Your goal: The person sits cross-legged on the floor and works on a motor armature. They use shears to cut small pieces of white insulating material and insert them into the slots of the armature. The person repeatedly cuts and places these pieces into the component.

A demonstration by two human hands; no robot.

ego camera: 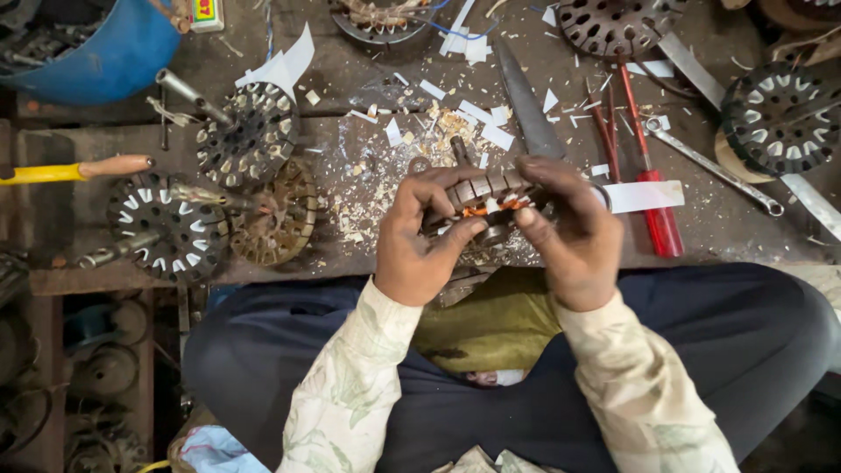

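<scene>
Stator core [484,200] between both hands, left hand [420,241] and right hand [569,236] grip clamped on it

There is one view only, from a camera on the person's head. It looks almost straight down, quite near, onto the wooden worktop [368,149] at the top of the frame and the crossed legs [289,350] below it.
</scene>
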